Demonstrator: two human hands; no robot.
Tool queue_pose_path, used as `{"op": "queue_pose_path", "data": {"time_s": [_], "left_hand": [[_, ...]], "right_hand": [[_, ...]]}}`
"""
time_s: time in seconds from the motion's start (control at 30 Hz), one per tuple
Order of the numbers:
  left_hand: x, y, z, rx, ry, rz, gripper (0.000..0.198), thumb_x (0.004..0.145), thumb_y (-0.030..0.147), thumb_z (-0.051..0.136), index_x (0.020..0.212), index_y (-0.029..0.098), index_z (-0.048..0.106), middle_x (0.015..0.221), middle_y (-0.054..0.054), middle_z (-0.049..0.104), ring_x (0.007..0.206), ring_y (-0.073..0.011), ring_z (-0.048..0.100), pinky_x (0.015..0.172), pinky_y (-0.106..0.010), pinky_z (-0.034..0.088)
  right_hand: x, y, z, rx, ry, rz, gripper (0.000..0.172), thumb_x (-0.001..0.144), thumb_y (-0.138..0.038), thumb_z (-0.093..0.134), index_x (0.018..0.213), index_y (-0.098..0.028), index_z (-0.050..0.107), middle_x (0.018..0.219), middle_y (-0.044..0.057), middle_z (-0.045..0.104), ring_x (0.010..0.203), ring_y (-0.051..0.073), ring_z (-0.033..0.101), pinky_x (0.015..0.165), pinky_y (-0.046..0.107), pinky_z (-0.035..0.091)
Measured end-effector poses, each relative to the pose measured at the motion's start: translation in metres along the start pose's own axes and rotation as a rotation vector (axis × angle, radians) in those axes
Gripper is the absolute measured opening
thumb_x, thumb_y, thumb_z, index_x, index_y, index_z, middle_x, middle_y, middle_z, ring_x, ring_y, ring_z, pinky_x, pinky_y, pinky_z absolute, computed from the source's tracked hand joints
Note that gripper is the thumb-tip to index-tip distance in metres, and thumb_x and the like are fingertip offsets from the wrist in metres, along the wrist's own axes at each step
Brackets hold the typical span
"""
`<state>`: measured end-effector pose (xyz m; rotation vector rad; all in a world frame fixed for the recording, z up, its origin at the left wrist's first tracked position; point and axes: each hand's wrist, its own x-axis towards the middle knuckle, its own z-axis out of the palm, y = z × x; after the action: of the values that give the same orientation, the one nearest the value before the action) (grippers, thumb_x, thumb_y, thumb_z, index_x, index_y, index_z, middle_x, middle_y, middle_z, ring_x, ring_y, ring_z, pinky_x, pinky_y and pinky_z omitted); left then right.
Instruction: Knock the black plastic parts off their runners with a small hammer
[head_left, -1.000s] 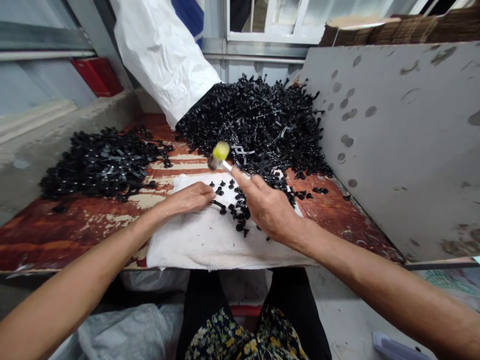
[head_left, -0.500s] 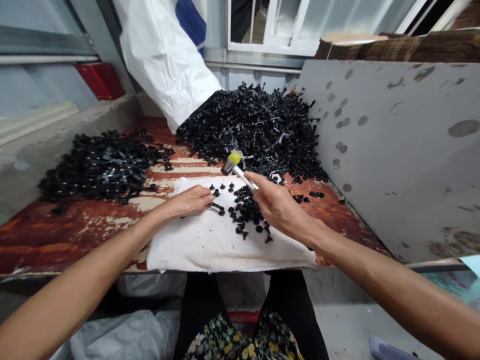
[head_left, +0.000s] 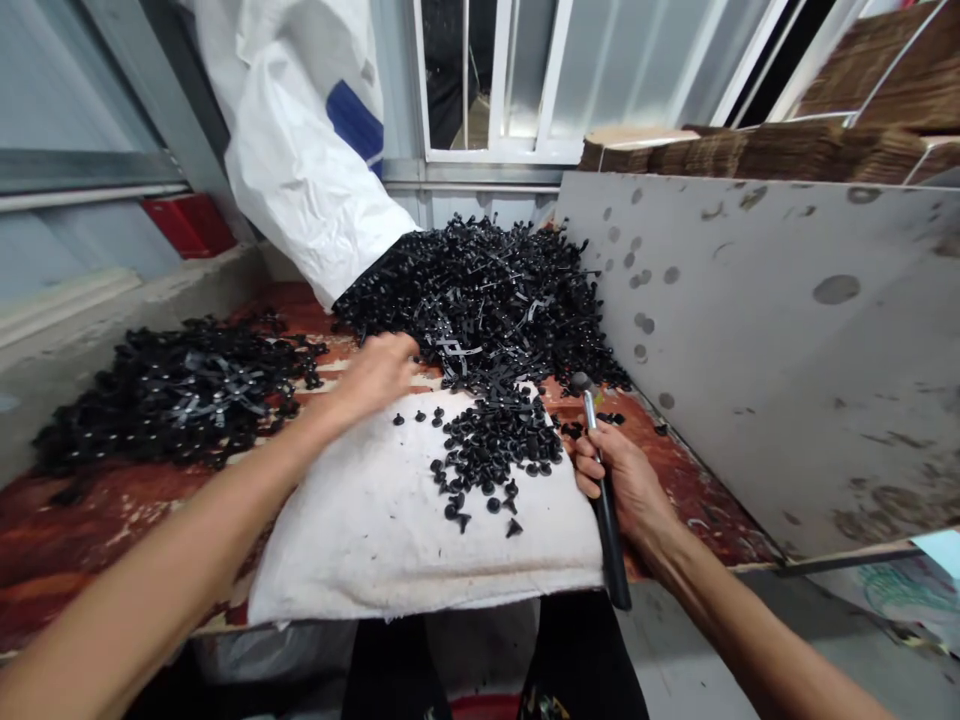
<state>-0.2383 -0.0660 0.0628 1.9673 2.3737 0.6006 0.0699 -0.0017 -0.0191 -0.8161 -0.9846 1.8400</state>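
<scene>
My right hand [head_left: 621, 475] is closed round a hammer [head_left: 611, 550] with a metal shaft and a black grip. It is at the right edge of a white cloth [head_left: 352, 560], the hammer's head pointing away from me. My left hand [head_left: 382, 368] is over the far left of the cloth, beside a large heap of black strip-like parts [head_left: 487, 290]. Its fingers are smeared by motion, and I cannot tell whether they hold anything. Between my hands, many small black mushroom-shaped plugs [head_left: 495, 440] lie on the cloth. A few of these stand apart to the left.
A second pile of black strips [head_left: 180, 390] lies on the left of the red worn tabletop [head_left: 97, 530]. From behind, a white sack [head_left: 307, 180] opens onto the large heap. A grey spotted board [head_left: 765, 330] walls the right side, with stacked cardboard [head_left: 735, 155] behind it.
My left hand has left the black strip it held on the cloth and moved up towards the large heap. My right hand has carried the hammer right, off the plugs. The view has shifted.
</scene>
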Motion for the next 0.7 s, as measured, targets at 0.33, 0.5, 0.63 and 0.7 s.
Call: {"op": "queue_pose_path", "data": {"time_s": [0.33, 0.5, 0.63, 0.7], "left_hand": [[0.071, 0.063, 0.057, -0.303, -0.204, 0.12, 0.015, 0.065, 0.007, 0.056, 0.072, 0.018, 0.063, 0.065, 0.0, 0.058, 0.073, -0.0187, 0.058, 0.071, -0.028, 0.045], [0.057, 0.056, 0.032, -0.613, -0.147, 0.017, 0.01, 0.073, 0.012, 0.054, 0.078, 0.015, 0.061, 0.062, 0.003, 0.056, 0.058, -0.0114, 0.056, 0.057, -0.023, 0.048], [0.034, 0.058, 0.029, -0.903, -0.095, -0.062, 0.007, 0.074, 0.012, 0.058, 0.081, 0.014, 0.057, 0.069, 0.002, 0.058, 0.058, -0.0103, 0.062, 0.055, -0.025, 0.055], [0.025, 0.063, 0.031, -0.991, -0.064, -0.076, 0.008, 0.074, 0.011, 0.06, 0.081, 0.014, 0.057, 0.071, 0.002, 0.059, 0.058, -0.0096, 0.063, 0.052, -0.022, 0.055]], "right_hand": [[-0.005, -0.004, -0.008, 0.047, -0.045, 0.051, 0.041, 0.06, -0.03, 0.082, 0.081, -0.021, 0.048, 0.056, -0.011, 0.051, 0.036, 0.002, 0.035, 0.028, 0.011, 0.031], [-0.006, -0.004, -0.008, 0.064, -0.046, 0.077, 0.039, 0.061, -0.035, 0.082, 0.081, -0.019, 0.053, 0.055, -0.011, 0.049, 0.035, 0.001, 0.032, 0.026, 0.011, 0.028], [-0.007, -0.004, -0.002, 0.034, -0.035, 0.067, 0.046, 0.057, -0.039, 0.086, 0.071, -0.019, 0.047, 0.059, -0.009, 0.055, 0.035, 0.0, 0.03, 0.025, 0.011, 0.027], [-0.008, -0.005, 0.003, 0.01, -0.028, 0.052, 0.047, 0.055, -0.039, 0.087, 0.073, -0.019, 0.048, 0.064, -0.007, 0.061, 0.036, 0.0, 0.032, 0.025, 0.011, 0.027]]}}
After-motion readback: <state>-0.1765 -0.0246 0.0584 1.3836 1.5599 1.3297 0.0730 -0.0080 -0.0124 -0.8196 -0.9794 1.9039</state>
